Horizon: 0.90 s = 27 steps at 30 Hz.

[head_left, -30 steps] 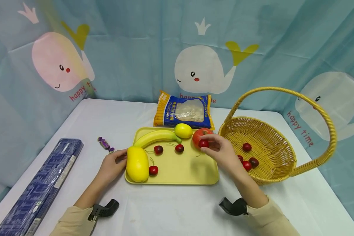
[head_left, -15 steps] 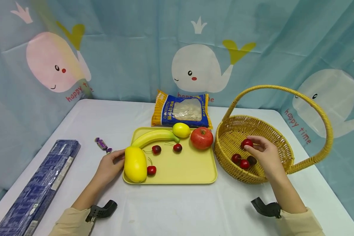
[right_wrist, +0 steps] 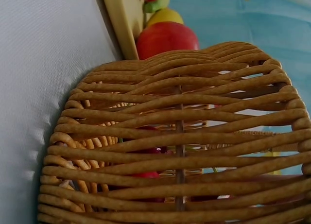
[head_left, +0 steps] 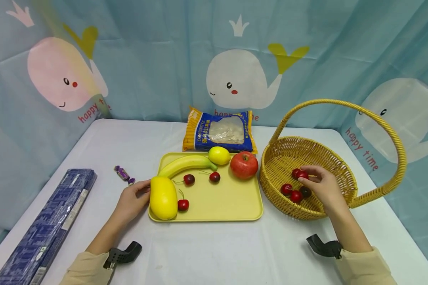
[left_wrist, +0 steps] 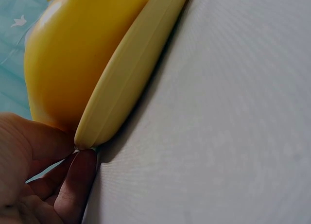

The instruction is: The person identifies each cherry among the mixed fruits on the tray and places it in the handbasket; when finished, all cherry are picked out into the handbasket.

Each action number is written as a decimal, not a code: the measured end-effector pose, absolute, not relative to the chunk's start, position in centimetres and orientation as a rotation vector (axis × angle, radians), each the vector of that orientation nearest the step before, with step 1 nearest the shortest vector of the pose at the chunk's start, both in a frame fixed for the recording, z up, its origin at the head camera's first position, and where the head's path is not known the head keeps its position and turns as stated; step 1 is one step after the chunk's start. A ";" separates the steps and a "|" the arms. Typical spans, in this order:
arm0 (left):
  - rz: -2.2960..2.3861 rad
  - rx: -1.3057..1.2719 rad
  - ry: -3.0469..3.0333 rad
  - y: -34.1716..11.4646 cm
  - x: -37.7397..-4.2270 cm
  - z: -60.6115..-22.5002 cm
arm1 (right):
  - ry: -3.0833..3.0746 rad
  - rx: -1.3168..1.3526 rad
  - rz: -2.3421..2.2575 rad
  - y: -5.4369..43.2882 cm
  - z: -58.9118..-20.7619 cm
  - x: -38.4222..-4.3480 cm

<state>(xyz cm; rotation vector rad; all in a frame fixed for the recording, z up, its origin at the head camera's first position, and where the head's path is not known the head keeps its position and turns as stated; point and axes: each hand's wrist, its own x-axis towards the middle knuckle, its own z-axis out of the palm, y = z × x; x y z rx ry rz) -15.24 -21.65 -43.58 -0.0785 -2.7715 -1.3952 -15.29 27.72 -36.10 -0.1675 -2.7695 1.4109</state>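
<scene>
My left hand (head_left: 131, 202) holds the left edge of the yellow tray (head_left: 217, 209), thumb above and fingers under the rim in the left wrist view. Beside its fingertips lies a yellow mango (head_left: 163, 198). On the tray are a banana (head_left: 185, 164), a lemon (head_left: 219, 155), a red apple-like fruit (head_left: 244, 165) and three stemmed cherries (head_left: 183, 205). Inside the wicker basket (head_left: 276, 206), my right hand (head_left: 322, 187) pinches a cherry (head_left: 302, 175) between thumb and fingers. Several other cherries (head_left: 296, 196) lie on the basket floor. Basket weave covers most of the right wrist view.
Behind the tray lies a blue and yellow pasta bag (head_left: 222, 132). A purple wrapped candy (head_left: 123, 174) and a long blue package (head_left: 50, 225) are on the left. The basket's tall handle (head_left: 342, 103) arches over it. A whale-print curtain (head_left: 157, 79) hangs behind.
My right hand has carried a cherry from over the tray's right side, near the red fruit, rightward into the basket, low beside another cherry. The left hand stays at the tray's edge.
</scene>
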 end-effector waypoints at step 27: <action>-1.429 -0.074 -2.756 -21.6 -15.2 -43.6 | -2.370 0.306 1.806 16.6 -34.6 -15.1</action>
